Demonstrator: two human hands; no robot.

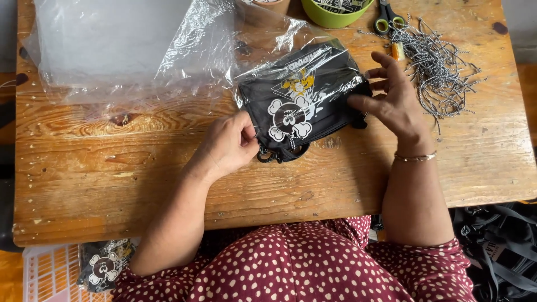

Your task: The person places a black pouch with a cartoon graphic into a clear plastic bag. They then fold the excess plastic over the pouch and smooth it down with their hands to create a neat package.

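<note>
A black printed cloth item, with a white skull-and-bones design and a yellow mark, lies near the middle of the wooden bench, a little toward the far edge, and is partly inside a clear plastic bag whose open mouth faces the person. The left hand pinches the near left corner of the cloth, thumb and fingertips pressed together on the fabric just beside the dark cord loops that hang out below it. The right hand rests at the right end of the package, fingers slightly spread and curled, the thumb touching the bag's edge. A loose stack of clear bags covers the far left corner, touching the one in use. Along the far edge stand a green bowl and scissors, and a heap of black-and-white cords lies just beside the right hand. By judgement, the thin film could crease or tear where the cloth corner pushes against it, the hanging loops could snag at the bag's mouth, and a sweep of the right wrist could drag the cords off their heap
</note>
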